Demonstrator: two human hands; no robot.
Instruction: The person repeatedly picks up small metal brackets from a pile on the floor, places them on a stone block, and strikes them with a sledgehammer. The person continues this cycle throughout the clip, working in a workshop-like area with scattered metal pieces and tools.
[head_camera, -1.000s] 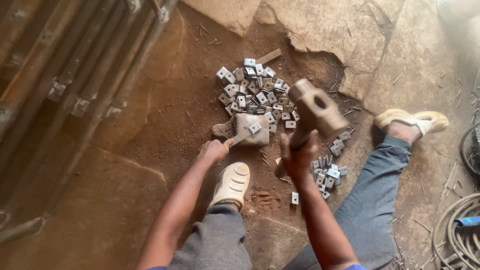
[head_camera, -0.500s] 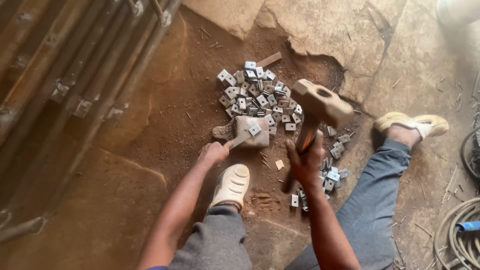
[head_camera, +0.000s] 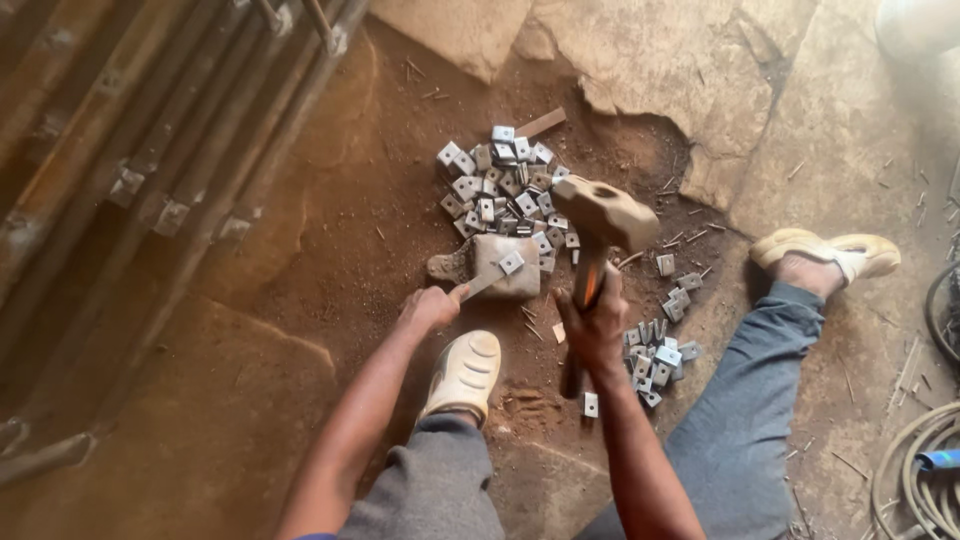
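Head view: hammer (head_camera: 603, 212) within right-hand fingers (head_camera: 590, 322)

The right hand (head_camera: 596, 325) grips a hammer (head_camera: 604, 212) raised above a metal block (head_camera: 503, 267); the left hand (head_camera: 432, 307) holds a strip (head_camera: 478, 286) on it.

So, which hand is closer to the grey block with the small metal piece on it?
Left. The left hand sits just below-left of the grey block, reaching it with a thin tool. The right hand grips the hammer, lower right, farther off.
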